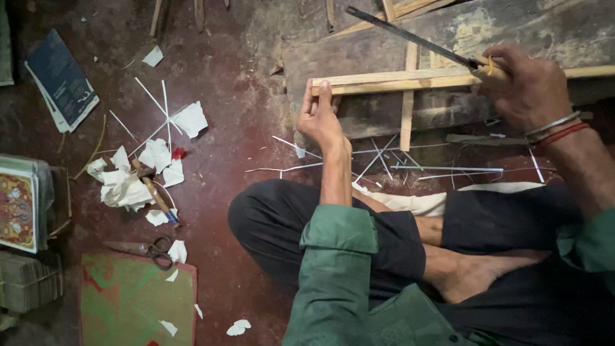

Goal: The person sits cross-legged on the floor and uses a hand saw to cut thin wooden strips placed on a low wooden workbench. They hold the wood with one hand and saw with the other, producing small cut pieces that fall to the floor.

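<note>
My left hand [321, 116] presses down on the left end of a long pale wooden strip [410, 79] that lies across a dark plank [384, 51]. My right hand [526, 83] grips the handle of a long thin dark blade [410, 37], which slants up to the left over the strip. Its handle end rests on the strip near the right. A second pale strip [408, 109] crosses under the first. I sit cross-legged on the floor, in green sleeves and dark trousers.
Thin white slivers [416, 168] lie on the red floor before my knees. To the left are torn white paper scraps [128, 179], a small brush [159, 200], scissors [154, 250], a green board [134, 301], booklets [61, 80] and stacked printed cards [19, 211].
</note>
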